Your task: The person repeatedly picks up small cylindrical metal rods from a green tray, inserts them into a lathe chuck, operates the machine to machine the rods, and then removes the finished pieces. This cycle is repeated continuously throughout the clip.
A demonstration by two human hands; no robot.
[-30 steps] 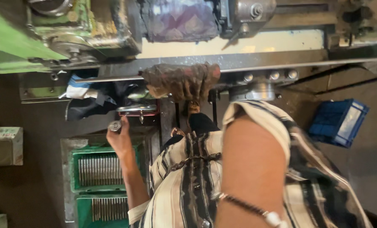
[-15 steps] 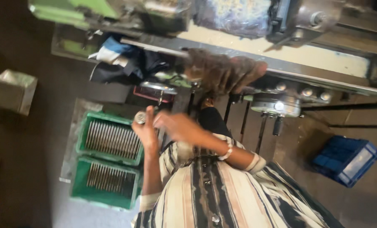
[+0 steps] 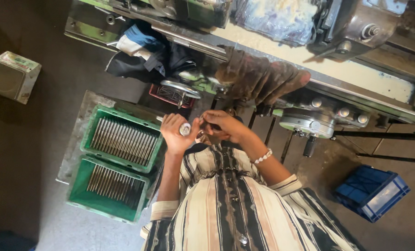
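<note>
My left hand [image 3: 176, 135] is closed around a short metal rod [image 3: 184, 129], its round shiny end facing up. My right hand [image 3: 222, 126], with a white bead bracelet at the wrist, is close beside it, fingers curled near the rod's end; what it holds is hidden. Both hands are in front of my striped shirt, below a lathe-like machine [image 3: 309, 69]. A dirty brown rag [image 3: 258, 76] hangs on the machine's edge above my hands.
Two green crates [image 3: 119, 139] of metal rods stand on the floor at my left. A blue crate [image 3: 372, 193] sits at the right. A handwheel [image 3: 180, 89] and cloths hang off the machine. A grey box [image 3: 10, 76] lies far left.
The view has tilted down and left. My right arm has dropped from in front of the camera and my right hand has come beside the left hand holding the rod.
</note>
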